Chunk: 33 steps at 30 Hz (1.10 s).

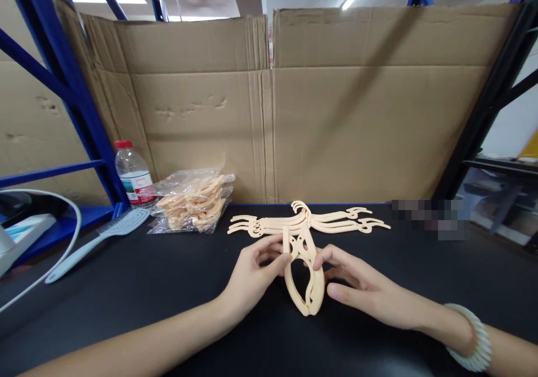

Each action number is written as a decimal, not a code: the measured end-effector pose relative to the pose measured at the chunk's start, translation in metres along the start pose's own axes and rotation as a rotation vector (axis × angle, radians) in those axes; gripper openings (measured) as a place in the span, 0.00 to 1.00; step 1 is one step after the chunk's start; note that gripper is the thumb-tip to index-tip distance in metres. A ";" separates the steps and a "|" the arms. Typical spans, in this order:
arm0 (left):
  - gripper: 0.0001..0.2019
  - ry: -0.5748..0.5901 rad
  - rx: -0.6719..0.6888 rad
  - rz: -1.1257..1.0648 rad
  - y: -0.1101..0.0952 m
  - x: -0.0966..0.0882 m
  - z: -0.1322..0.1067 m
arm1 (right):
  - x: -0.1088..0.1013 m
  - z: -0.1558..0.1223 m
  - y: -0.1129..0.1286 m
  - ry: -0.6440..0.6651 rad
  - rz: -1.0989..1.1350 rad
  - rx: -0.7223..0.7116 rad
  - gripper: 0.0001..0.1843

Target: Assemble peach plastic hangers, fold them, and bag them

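A cream plastic folding hanger (303,276) stands folded on the black table (138,287), pinched between both hands. My left hand (252,276) grips its left side with thumb and fingers closed on it. My right hand (357,287) holds the right side, fingertips on the plastic. Just behind lies a small stack of unfolded cream hangers (311,223), spread flat. A clear bag of folded hangers (193,203) sits at the back left.
Cardboard sheets (336,108) wall off the back of the table. A water bottle with a red cap (132,175) stands by the blue rack post (79,102). A pale blue hairbrush (101,237) and a white cable (63,248) lie at the left.
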<state>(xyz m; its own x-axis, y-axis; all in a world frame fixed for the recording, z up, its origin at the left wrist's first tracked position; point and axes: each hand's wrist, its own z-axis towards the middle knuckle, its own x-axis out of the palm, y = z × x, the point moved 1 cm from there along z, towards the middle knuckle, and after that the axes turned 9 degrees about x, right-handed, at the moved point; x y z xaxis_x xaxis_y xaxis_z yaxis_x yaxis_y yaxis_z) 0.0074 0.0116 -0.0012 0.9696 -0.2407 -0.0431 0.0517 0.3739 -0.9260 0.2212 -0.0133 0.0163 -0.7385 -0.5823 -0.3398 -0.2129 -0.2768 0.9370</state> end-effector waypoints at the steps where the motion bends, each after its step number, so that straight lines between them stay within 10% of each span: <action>1: 0.21 0.014 0.002 0.002 0.000 0.001 0.000 | 0.000 -0.001 0.000 0.011 -0.031 0.000 0.12; 16: 0.08 0.090 0.084 0.355 0.003 -0.005 -0.001 | -0.006 0.002 -0.020 -0.152 -0.642 -0.047 0.30; 33: 0.10 0.239 0.282 0.554 0.003 -0.008 0.000 | -0.008 0.002 -0.017 -0.110 -0.673 -0.130 0.21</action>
<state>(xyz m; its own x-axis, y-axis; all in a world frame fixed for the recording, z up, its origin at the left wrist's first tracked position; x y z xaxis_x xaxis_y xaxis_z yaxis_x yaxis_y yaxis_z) -0.0006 0.0145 -0.0037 0.7928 -0.1250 -0.5965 -0.3473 0.7117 -0.6106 0.2289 -0.0023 0.0031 -0.5348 -0.1726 -0.8272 -0.5741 -0.6441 0.5055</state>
